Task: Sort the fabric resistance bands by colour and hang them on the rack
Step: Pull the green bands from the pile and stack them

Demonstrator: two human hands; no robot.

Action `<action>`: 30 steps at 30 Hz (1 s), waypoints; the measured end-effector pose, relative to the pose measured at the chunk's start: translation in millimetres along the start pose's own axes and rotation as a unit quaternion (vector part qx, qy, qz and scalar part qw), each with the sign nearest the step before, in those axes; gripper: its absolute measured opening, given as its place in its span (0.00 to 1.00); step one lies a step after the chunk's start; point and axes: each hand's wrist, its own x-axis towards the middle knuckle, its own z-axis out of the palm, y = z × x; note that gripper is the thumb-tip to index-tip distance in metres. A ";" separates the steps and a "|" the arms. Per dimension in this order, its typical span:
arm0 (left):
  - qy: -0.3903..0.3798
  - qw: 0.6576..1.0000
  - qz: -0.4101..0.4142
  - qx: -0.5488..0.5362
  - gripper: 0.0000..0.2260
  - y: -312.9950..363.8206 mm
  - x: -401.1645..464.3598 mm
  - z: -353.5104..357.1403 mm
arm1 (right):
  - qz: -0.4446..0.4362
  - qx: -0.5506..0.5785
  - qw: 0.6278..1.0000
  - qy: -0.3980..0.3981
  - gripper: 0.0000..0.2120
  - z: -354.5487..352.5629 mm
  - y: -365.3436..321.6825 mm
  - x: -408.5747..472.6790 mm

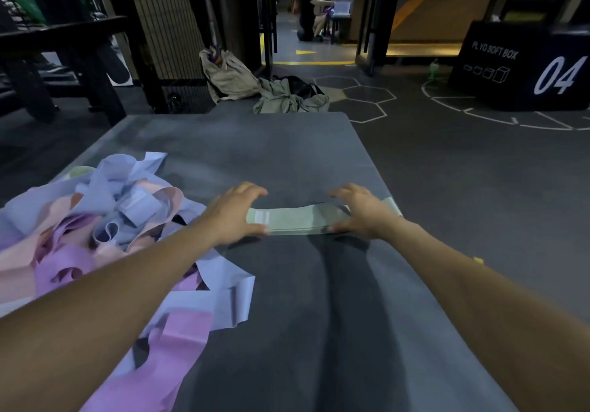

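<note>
A flat stack of pale green fabric bands [300, 221] lies across the middle of a grey padded surface [287, 316]. My left hand [234, 212] grips the stack's left end, thumb at the near edge and fingers curled over the far edge. My right hand [360, 212] grips the right end the same way. A loose heap of mixed bands [105, 236] in pale blue, pink and purple covers the surface's left side, partly under my left forearm. No hanging rack is clearly visible.
Beyond the surface lie a beige bag [226, 76] and crumpled clothing [290, 97] on the floor. A black plyo soft box [526, 63] marked 04 stands at the right. Dark gym frames [64, 60] stand at the left. A person [308, 12] kneels in the far doorway.
</note>
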 end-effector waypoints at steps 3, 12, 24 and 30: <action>-0.098 0.994 -0.013 0.044 0.40 -7.4 6.3 5.5 | -0.007 -0.024 0.998 -0.059 0.40 3.3 -4.2 6.3; -0.119 0.993 0.002 0.006 0.24 -19.6 10.4 12.3 | -0.013 -0.009 0.998 -0.054 0.35 6.1 0.4 5.0; 0.033 0.996 0.003 -0.085 0.21 -14.2 -55.5 -22.5 | -0.046 0.034 0.998 -0.002 0.31 4.9 -95.3 -1.8; 0.107 0.989 -0.040 -0.097 0.15 -44.6 -123.6 -61.2 | -0.102 0.087 0.991 0.010 0.21 18.5 -185.0 -8.2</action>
